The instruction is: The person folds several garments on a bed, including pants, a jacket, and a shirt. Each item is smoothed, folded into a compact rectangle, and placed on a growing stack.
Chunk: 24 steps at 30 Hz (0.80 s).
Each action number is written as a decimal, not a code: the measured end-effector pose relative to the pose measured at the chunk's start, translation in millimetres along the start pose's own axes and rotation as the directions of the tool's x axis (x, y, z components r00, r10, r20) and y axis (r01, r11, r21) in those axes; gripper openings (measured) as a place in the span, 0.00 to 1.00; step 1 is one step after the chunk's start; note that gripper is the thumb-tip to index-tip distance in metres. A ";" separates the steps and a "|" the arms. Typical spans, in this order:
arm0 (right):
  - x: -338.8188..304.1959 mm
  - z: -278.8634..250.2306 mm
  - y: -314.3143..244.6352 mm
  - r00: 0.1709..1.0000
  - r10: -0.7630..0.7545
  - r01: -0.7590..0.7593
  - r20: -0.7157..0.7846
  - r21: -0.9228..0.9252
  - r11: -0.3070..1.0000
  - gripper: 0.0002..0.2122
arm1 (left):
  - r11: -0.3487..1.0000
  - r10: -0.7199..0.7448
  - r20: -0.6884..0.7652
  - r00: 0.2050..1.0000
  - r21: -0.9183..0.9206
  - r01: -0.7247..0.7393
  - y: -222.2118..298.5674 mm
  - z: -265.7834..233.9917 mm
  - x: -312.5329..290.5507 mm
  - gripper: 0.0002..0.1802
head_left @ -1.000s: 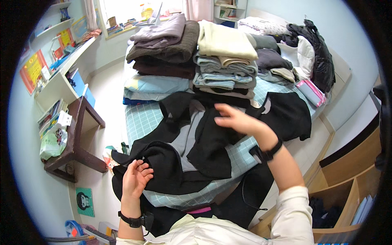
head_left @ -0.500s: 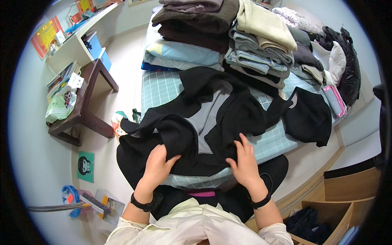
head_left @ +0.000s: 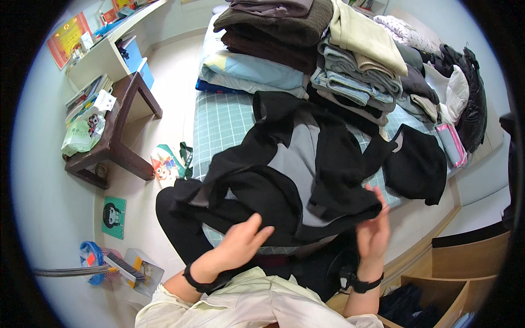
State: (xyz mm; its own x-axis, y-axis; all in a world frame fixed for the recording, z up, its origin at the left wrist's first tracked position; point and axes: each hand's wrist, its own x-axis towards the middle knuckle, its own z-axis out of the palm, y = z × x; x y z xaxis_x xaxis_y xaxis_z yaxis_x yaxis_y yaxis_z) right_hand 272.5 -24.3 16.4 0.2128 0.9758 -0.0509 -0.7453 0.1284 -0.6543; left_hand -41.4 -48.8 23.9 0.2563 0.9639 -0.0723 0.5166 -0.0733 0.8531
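A black jacket (head_left: 342, 147) with a grey lining (head_left: 295, 156) lies spread and rumpled over the front of the bed. At its near right corner my right hand (head_left: 374, 229) grips the edge of the cloth, with fingertips showing beyond the hem. My left hand (head_left: 236, 247) is over the near left part, thumb and forefinger apart, just at the fabric. Another black piece of cloth (head_left: 416, 167) lies to the right; whether it joins the jacket I cannot tell. The near cloth partly covers my dark-clad legs.
Tall piles of folded clothes (head_left: 268, 52) and folded jeans (head_left: 355, 82) stand at the back of the checked bed (head_left: 219, 117). Jackets and a pink-white packet (head_left: 451, 145) lie far right. A brown stool (head_left: 123, 128) stands left, an open wooden drawer (head_left: 454, 295) lower right.
My right hand has moved right and drawn the jacket's near edge outward, showing more grey lining. My left hand has shifted right and nearer to me.
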 end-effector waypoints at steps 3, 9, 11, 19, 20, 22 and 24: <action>-25.1 24.4 35.3 0.954 0.274 -0.100 0.126 -0.726 0.680 0.49 | 0.991 0.131 0.086 0.988 -0.010 -0.130 15.6 25.1 12.6 0.16; -18.3 25.0 40.5 0.810 0.528 0.044 0.257 -0.923 0.382 0.43 | 0.963 0.265 0.316 0.911 -0.035 -0.268 25.4 32.8 16.1 0.09; -19.3 19.7 40.1 0.803 0.471 0.347 0.367 -0.929 0.132 0.39 | 0.977 0.195 0.412 0.890 0.002 -0.214 26.6 24.5 9.1 0.09; -11.4 7.5 33.2 0.940 0.124 0.328 0.317 -0.746 -0.580 0.16 | 0.868 0.362 0.415 0.835 0.177 -0.464 49.6 -18.2 1.0 0.18; -0.3 4.0 14.2 0.951 -0.003 0.255 0.308 -0.793 -0.553 0.17 | 0.858 0.427 0.340 0.838 0.141 -0.494 52.7 -26.1 3.5 0.21; 23.6 -3.5 -21.5 0.756 -0.300 0.493 0.581 -0.808 -0.322 0.24 | 0.864 0.455 0.196 0.868 0.138 -0.484 60.5 -39.4 9.3 0.32; 38.7 -7.6 -62.1 0.783 -0.373 0.548 0.498 -0.835 0.036 0.28 | 0.783 0.563 0.085 0.822 0.263 -0.563 69.5 -48.7 22.5 0.39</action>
State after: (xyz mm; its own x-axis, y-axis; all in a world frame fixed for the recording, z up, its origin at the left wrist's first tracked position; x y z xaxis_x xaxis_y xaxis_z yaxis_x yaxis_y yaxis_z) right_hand 331.8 4.1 49.3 0.1295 0.8044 0.5797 0.6179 0.3918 -0.6817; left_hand -39.5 -19.7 106.7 0.5712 0.7294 0.3764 0.4752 -0.6678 0.5729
